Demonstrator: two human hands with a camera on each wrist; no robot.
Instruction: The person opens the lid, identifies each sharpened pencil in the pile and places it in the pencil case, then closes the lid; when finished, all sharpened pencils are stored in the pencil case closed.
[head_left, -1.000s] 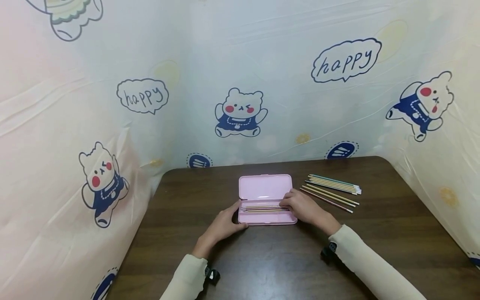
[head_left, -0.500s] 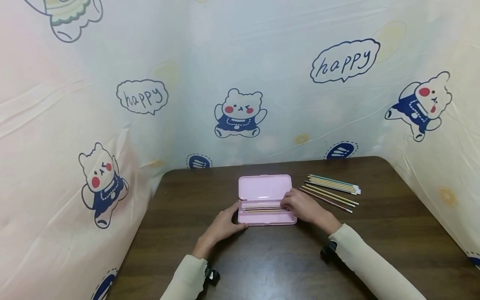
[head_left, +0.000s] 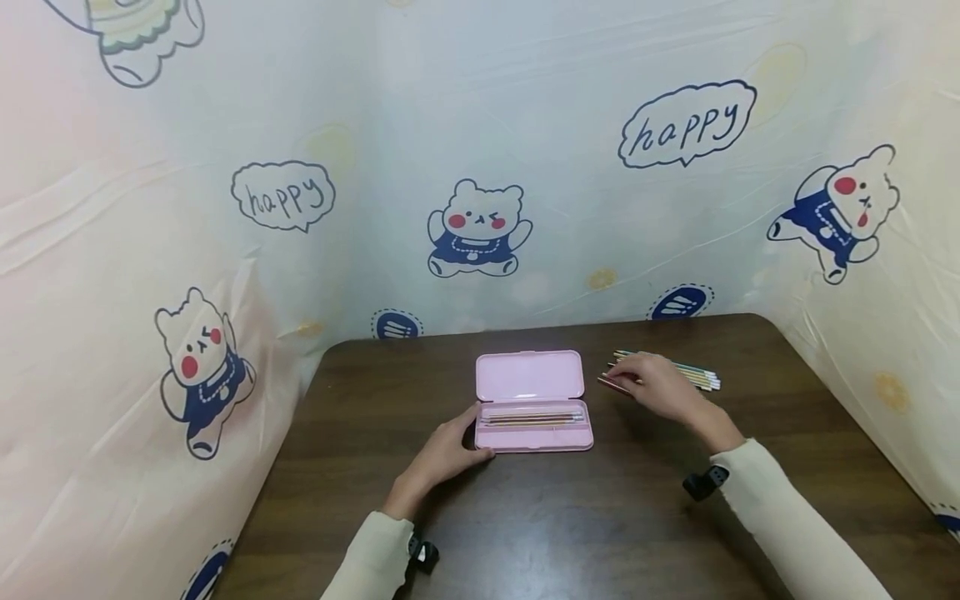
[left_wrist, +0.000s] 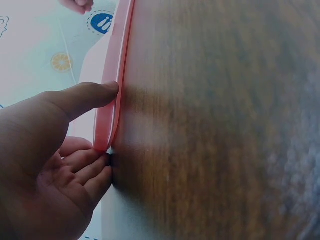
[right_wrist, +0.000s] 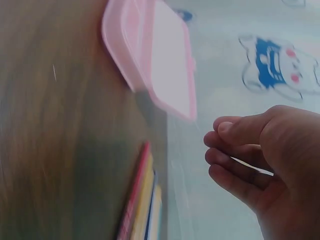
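Observation:
A pink pencil case [head_left: 534, 437] lies on the table with its lid [head_left: 528, 377] folded back. Several pencils [head_left: 531, 418] rest inside. My left hand [head_left: 445, 452] holds the case's left end; in the left wrist view its thumb [left_wrist: 95, 96] presses the front wall while the other fingers bend by the corner. To the right of the case, my right hand [head_left: 660, 387] hovers over loose pencils [head_left: 705, 379], partly covering them. Its fingers [right_wrist: 235, 182] are loosely bent with nothing between them. A dark red pencil [right_wrist: 134, 195] lies nearest in the right wrist view.
The brown wooden table [head_left: 540, 525] reaches back to a pale curtain [head_left: 360, 200] printed with bears and "happy" bubbles. More curtain hangs along the left and right sides. A small black camera [head_left: 705, 482] sits on each wrist.
My right hand has left the inside of the case and moved right, over the loose pencils. The pencils in the case now show along their full length. My left hand has stayed put.

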